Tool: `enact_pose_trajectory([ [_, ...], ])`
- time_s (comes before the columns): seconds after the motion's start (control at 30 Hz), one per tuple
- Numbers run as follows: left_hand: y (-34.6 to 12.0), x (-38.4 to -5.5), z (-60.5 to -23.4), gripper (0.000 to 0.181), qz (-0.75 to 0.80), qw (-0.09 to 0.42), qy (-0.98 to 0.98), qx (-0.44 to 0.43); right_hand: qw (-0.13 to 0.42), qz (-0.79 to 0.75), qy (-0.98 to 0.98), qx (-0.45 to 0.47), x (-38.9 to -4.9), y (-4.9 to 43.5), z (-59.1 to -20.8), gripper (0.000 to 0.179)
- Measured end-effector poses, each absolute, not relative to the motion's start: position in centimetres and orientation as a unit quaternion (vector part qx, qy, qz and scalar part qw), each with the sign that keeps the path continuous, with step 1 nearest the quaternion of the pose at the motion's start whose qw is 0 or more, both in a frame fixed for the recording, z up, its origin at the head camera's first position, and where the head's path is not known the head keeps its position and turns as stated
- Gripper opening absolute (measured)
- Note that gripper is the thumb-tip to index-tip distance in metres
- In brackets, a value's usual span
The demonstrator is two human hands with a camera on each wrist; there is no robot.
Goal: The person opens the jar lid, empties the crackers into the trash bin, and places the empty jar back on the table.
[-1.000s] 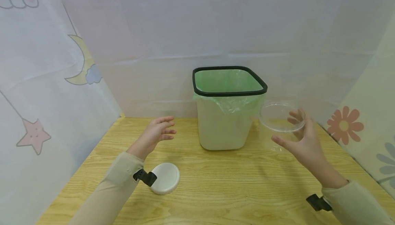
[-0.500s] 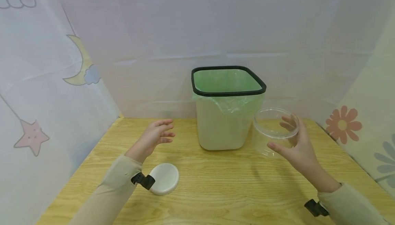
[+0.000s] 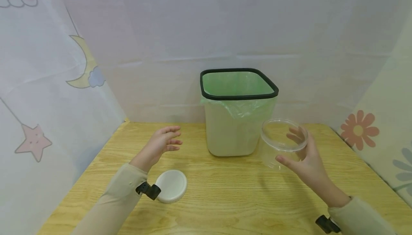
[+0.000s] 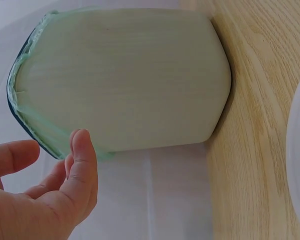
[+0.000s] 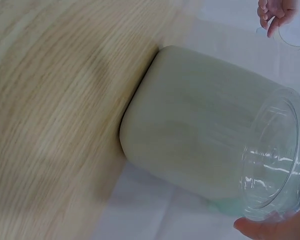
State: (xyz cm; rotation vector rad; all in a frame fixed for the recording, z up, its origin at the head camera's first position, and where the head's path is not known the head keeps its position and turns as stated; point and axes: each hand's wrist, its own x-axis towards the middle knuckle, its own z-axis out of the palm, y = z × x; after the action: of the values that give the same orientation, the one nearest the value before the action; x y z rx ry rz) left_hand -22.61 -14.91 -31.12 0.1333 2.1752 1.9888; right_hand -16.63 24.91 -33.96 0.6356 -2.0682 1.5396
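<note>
A clear round plastic jar (image 3: 268,151) with an open top is gripped by my right hand (image 3: 310,165), thumb on the near side and fingers round the right side. It is upright, above the table to the right of the bin. The right wrist view has the jar (image 5: 270,160) overlapping the bin, with the thumb (image 5: 262,229) against it. My left hand (image 3: 157,146) hovers over the table, fingers loosely bent and nothing in them. Closer to me than that hand, a round white lid (image 3: 173,186) lies on the table, partly covered by the left wrist's black camera.
A pale waste bin (image 3: 236,129) with a black rim and a green liner stands between the hands, toward the back of the wooden table (image 3: 219,199). Behind and beside the table hang printed cloth walls (image 3: 161,49), with a star, a moon and flowers.
My right hand has brought the jar left and lower, toward me. My left hand has hardly moved; the lid and bin have stayed put.
</note>
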Motion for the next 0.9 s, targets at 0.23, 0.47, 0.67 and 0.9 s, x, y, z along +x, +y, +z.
enact_pose_trajectory([
  [0.23, -15.0, -22.4, -31.3, 0.045, 0.670, 0.098, 0.734, 0.045, 0.228, 0.583, -0.743, 0.237, -16.4, 24.5, -34.2, 0.095],
  [0.47, -15.2, -22.2, -31.4, 0.045, 0.669, 0.101, 0.735, 0.042, 0.218, 0.591, -0.738, 0.242, -16.3, 24.2, -35.0, 0.097],
  [0.67, -15.4, -22.0, -31.5, 0.046, 0.666, 0.101, 0.737, 0.046, 0.208, 0.594, -0.736, 0.250, -16.2, 24.1, -35.3, 0.097],
  [0.9, -15.5, -21.8, -31.7, 0.046, 0.663, 0.103, 0.740, 0.046, 0.204, 0.598, -0.731, 0.257, -16.0, 24.0, -35.8, 0.098],
])
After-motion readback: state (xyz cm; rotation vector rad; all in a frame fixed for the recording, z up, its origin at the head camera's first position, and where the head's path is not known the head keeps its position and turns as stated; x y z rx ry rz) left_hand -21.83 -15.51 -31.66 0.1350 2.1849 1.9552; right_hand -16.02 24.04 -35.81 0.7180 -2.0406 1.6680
